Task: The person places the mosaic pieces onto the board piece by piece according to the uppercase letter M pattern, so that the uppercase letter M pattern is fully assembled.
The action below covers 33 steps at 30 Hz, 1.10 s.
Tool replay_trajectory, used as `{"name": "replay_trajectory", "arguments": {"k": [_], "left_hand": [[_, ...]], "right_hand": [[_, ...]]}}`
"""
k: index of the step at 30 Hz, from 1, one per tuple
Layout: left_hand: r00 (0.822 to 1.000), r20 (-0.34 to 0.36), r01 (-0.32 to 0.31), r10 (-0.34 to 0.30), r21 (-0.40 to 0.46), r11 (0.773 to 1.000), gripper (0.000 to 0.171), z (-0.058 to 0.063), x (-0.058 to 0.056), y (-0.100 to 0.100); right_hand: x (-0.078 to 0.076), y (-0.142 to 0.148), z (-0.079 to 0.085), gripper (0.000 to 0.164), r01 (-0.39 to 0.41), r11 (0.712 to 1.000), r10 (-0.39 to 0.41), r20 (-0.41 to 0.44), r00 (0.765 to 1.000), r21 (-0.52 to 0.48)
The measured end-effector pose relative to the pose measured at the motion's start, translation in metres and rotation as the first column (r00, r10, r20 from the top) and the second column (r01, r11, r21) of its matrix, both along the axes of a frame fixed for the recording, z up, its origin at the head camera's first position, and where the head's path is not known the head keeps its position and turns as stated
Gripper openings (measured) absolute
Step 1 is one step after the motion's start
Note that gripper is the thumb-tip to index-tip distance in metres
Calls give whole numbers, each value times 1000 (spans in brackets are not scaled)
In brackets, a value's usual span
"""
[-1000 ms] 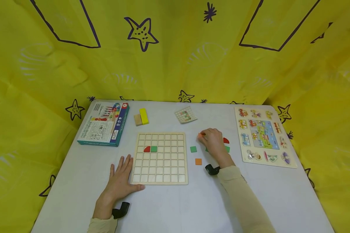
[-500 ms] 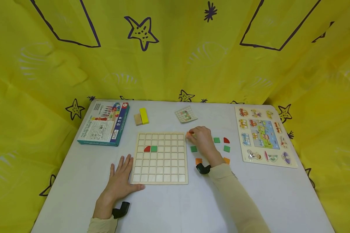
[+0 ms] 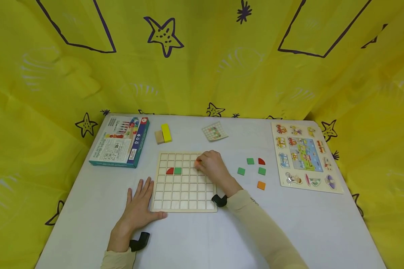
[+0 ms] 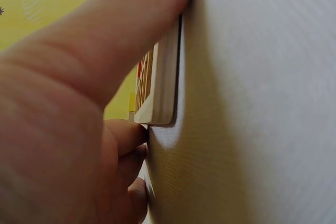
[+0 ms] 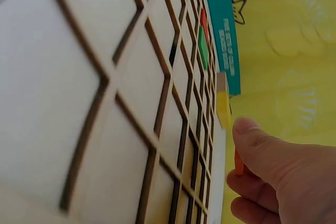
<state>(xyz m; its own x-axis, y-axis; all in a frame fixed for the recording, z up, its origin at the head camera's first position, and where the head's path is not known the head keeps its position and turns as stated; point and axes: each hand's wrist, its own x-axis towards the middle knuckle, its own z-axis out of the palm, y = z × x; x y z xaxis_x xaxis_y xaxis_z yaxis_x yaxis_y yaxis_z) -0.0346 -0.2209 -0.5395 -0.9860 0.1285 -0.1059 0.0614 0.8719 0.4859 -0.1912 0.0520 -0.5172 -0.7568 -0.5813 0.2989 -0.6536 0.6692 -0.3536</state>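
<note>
- Here's the orange piece (image 3: 197, 164), pinched between thumb and fingers of my right hand (image 3: 215, 168), over the upper right part of the grid board (image 3: 184, 196) at the middle of the frame.
- Slips are possible: the piece is small and my fingers cover most of it, so a loose pinch could drop it flat across a ridge instead of inside a cell.
- My knuckles mask the cells beneath, so I could misjudge the row or column; whether the piece touches the board, I cannot tell.
- Watch the black wrist camera (image 3: 219, 201) too, by the board's lower right edge: a low sweep might catch the rim and jolt the red quarter-round (image 3: 170, 171) and the green square (image 3: 177, 170) seated side by side at centre left.
- Should my left hand (image 3: 138, 209) ease off, the board might skid under a firm press.
- Pose now: right forearm slants in from the lower right of the frame, wrist over the board's right edge, back of the hand up; in the right wrist view, thumb and finger pinch the piece's edge.
- Left hand, gripping nothing, lies spread on the surface (image 3: 188, 239) at the board's lower left corner, fingers by the left edge, thumb by the bottom one.
</note>
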Motion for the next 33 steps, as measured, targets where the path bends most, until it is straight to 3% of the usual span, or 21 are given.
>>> {"name": "replay_trajectory", "arguments": {"k": [14,33], "left_hand": [[1000,-28,7,-7,4,1000,126,0,1,-1],[1000,-8,7,-7,7,1000,126,2,1,-1]], "right_hand": [[11,-31,1,23,-62,997,60,40,997,42],[13,-42,-7,12,-57,995,61,-38,997,84]]}}
